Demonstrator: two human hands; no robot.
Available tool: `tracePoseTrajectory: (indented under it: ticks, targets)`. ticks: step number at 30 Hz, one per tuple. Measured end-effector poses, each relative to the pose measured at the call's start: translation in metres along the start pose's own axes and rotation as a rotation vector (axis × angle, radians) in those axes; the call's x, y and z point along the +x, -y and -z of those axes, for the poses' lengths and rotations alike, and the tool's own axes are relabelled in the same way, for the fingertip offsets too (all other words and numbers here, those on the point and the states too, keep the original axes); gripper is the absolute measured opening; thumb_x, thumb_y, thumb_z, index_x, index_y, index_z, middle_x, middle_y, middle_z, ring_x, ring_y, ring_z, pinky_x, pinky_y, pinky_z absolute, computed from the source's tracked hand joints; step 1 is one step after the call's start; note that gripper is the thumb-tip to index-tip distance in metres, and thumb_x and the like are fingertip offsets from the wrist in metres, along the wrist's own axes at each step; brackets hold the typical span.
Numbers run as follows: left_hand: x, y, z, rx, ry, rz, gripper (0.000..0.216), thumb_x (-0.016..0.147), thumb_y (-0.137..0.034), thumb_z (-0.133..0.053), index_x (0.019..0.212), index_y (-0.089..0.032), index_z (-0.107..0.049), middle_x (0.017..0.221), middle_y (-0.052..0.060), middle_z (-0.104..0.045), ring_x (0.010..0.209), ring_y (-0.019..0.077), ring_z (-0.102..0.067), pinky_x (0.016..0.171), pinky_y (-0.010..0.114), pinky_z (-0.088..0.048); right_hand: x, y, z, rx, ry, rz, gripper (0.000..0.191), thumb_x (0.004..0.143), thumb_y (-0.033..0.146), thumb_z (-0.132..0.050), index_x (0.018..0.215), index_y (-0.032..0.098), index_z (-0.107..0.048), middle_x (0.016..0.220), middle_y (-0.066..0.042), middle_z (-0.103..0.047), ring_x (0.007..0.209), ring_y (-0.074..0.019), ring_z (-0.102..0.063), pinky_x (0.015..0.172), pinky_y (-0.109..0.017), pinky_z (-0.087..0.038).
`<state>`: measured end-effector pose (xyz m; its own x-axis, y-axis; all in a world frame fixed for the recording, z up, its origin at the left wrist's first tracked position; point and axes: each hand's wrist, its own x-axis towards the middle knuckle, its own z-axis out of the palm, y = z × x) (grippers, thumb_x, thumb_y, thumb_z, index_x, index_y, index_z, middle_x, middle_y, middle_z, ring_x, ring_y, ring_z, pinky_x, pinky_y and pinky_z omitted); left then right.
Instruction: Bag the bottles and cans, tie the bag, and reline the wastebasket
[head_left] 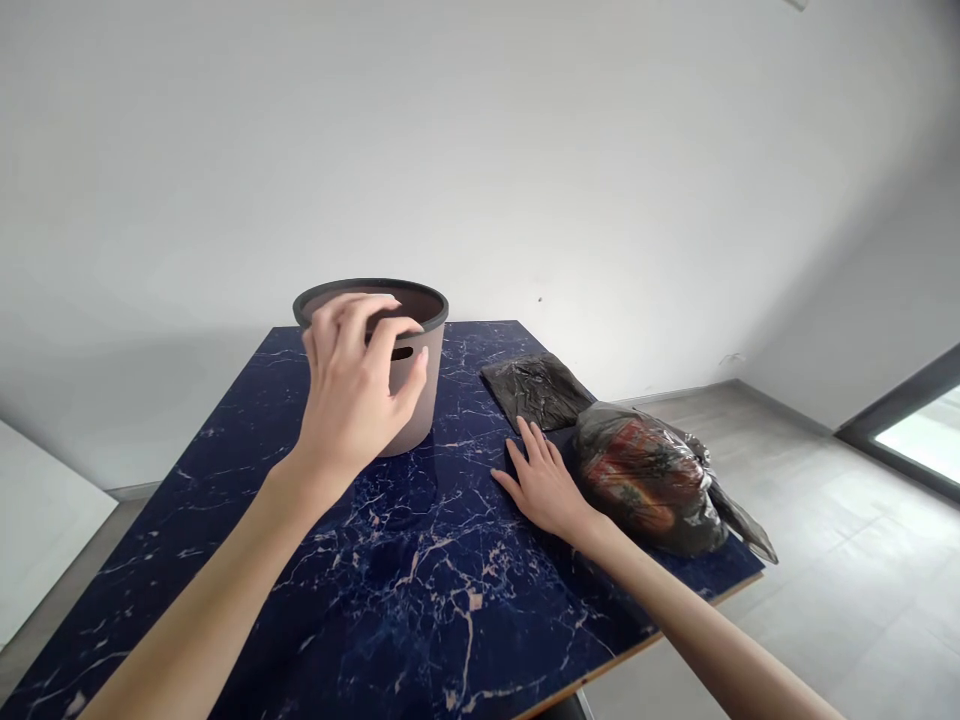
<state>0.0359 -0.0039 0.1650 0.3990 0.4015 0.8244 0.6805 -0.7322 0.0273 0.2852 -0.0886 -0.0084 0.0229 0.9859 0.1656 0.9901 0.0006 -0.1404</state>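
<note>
A tall round trash bin (420, 395), greyish-pink with a dark rim, stands upright on the blue marbled table (420, 600). My left hand (356, 375) is at its near side, fingers curved and spread over the rim, thumb apart from them in front of the wall. I cannot tell whether it touches the bin. Palm down, my right hand (544, 480) rests with fingers spread, beside a folded black plastic bag (536, 390). Just right of that hand lies a knotted dark plastic bag (645, 480), filled with reddish and orange contents that show through.
The filled bag's knotted end hangs past the table's right edge. A white wall (525, 180) rises behind the table. Grey tiled floor (840, 560) lies to the right, with a dark-framed glass door (900, 430) beyond. A white panel (45, 520) stands at the left.
</note>
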Motion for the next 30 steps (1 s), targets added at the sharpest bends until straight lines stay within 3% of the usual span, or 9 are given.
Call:
tracePoseTrajectory:
  ticks: [3, 8, 11, 17, 19, 21, 24, 28, 30]
  targets:
    - [-0.002, 0.014, -0.002, 0.069, 0.006, 0.048, 0.034, 0.106, -0.042, -0.062, 0.134, -0.022, -0.063, 0.151, 0.021, -0.064, 0.150, 0.0474, -0.047, 0.117, 0.068, -0.042, 0.023, -0.004, -0.018, 0.031, -0.027, -0.105, 0.074, 0.117, 0.053, -0.033, 0.164, -0.002, -0.046, 0.182, -0.030, -0.013, 0.170, -0.0440, -0.016, 0.133, -0.063, -0.026]
    - [-0.002, 0.028, -0.001, 0.065, 0.089, 0.066, 0.033, 0.105, -0.050, -0.060, 0.129, -0.027, -0.064, 0.131, 0.015, -0.076, 0.142, 0.0447, -0.055, 0.118, 0.068, -0.038, 0.032, -0.007, -0.027, 0.087, -0.044, -0.114, 0.073, 0.117, 0.053, -0.034, 0.166, 0.000, -0.044, 0.176, -0.027, -0.036, 0.168, -0.0363, -0.030, 0.137, -0.057, -0.022]
    - [0.000, 0.031, 0.001, 0.074, 0.129, 0.058, 0.033, 0.106, -0.049, -0.057, 0.126, -0.025, -0.068, 0.124, 0.015, -0.078, 0.130, 0.0431, -0.063, 0.117, 0.066, -0.038, 0.012, 0.001, -0.023, 0.102, -0.052, -0.047, 0.068, 0.117, 0.049, -0.035, 0.165, 0.002, -0.047, 0.175, -0.025, -0.039, 0.166, -0.0342, -0.035, 0.137, -0.055, -0.026]
    - [0.003, 0.032, 0.004, 0.011, 0.122, 0.083, 0.027, 0.104, -0.047, -0.057, 0.111, -0.027, -0.074, 0.109, 0.011, -0.082, 0.117, 0.0390, -0.070, 0.115, 0.062, -0.042, -0.068, 0.027, 0.005, 0.123, -0.044, 0.154, 0.056, 0.115, 0.041, -0.046, 0.160, 0.009, -0.055, 0.168, -0.018, -0.053, 0.158, -0.0288, -0.048, 0.133, -0.048, -0.038]
    - [0.005, 0.031, 0.005, -0.030, 0.123, 0.094, 0.026, 0.102, -0.048, -0.060, 0.104, -0.026, -0.074, 0.107, 0.011, -0.082, 0.114, 0.0377, -0.071, 0.116, 0.061, -0.042, -0.090, 0.031, 0.021, 0.126, -0.046, 0.169, 0.042, 0.114, 0.034, -0.049, 0.147, 0.016, -0.067, 0.155, -0.013, -0.067, 0.145, -0.0278, -0.063, 0.127, -0.049, -0.045]
    - [0.006, 0.030, 0.007, -0.053, 0.126, 0.105, 0.026, 0.100, -0.049, -0.061, 0.099, -0.026, -0.073, 0.104, 0.010, -0.082, 0.111, 0.0362, -0.072, 0.117, 0.061, -0.041, -0.105, 0.031, 0.038, 0.119, -0.042, 0.140, 0.036, 0.115, 0.034, -0.047, 0.107, 0.022, -0.080, 0.113, -0.007, -0.083, 0.112, -0.0270, -0.078, 0.108, -0.048, -0.058]
    - [0.008, 0.028, 0.011, -0.074, 0.132, 0.119, 0.024, 0.099, -0.049, -0.064, 0.094, -0.027, -0.071, 0.100, 0.009, -0.081, 0.110, 0.0359, -0.073, 0.117, 0.060, -0.042, -0.117, 0.034, 0.061, 0.093, -0.055, 0.105, 0.043, 0.114, 0.036, -0.050, 0.076, 0.024, -0.068, 0.076, -0.002, -0.073, 0.079, -0.0257, -0.075, 0.078, -0.043, -0.059]
    - [0.010, 0.022, 0.018, -0.127, 0.162, 0.118, 0.023, 0.095, -0.050, -0.069, 0.092, -0.027, -0.072, 0.103, 0.007, -0.084, 0.109, 0.0357, -0.073, 0.117, 0.060, -0.042, -0.120, 0.051, 0.071, 0.182, -0.037, 0.181, 0.007, 0.106, 0.031, -0.065, 0.105, 0.026, -0.070, 0.098, -0.001, -0.073, 0.085, -0.0229, -0.074, 0.074, -0.038, -0.057]
    - [0.010, 0.018, 0.021, -0.142, 0.177, 0.110, 0.021, 0.095, -0.049, -0.070, 0.091, -0.028, -0.072, 0.104, 0.006, -0.084, 0.107, 0.0339, -0.074, 0.118, 0.059, -0.042, -0.116, 0.061, 0.064, 0.228, -0.038, 0.189, 0.015, 0.104, 0.029, -0.068, 0.119, 0.026, -0.067, 0.109, -0.003, -0.071, 0.089, -0.0220, -0.075, 0.076, -0.036, -0.058]
